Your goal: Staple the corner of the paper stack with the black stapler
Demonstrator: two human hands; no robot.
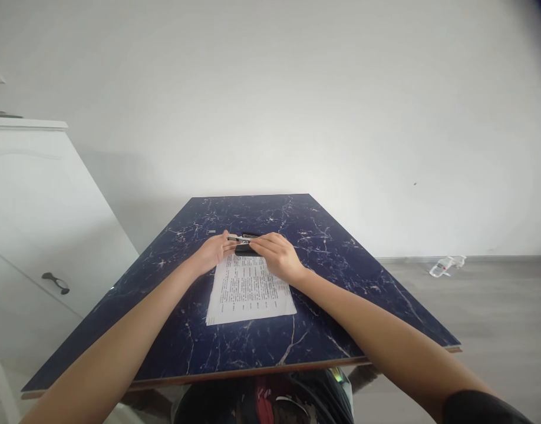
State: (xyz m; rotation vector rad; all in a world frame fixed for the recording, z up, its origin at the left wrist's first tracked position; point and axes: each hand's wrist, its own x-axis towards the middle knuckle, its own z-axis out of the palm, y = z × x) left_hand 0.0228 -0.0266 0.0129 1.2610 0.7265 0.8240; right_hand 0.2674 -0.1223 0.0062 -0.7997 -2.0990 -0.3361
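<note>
1. A small black-and-silver stapler [243, 242] sits just above the middle of the frame, at the top edge of a printed sheet of paper [249, 292].
2. The left hand [214, 253] closes its fingertips on the stapler's silver left end.
3. The right hand [278, 255] lies over the stapler's black body from the right with its fingers curled down onto it. Its heel rests on the paper's upper right corner.
4. The paper lies flat on a dark blue marbled table [200, 347], near the table's middle.
5. Both bare forearms stretch up from the lower corners of the frame across the table.
6. A tiny pale thing [211, 232] lies on the table just left of the hands, too small to tell.
7. A white cabinet [32, 200] with a dark handle [56, 282] fills the left of the frame.
8. A clear plastic bottle [446, 266] lies on the grey floor at the right, by the white wall.
</note>
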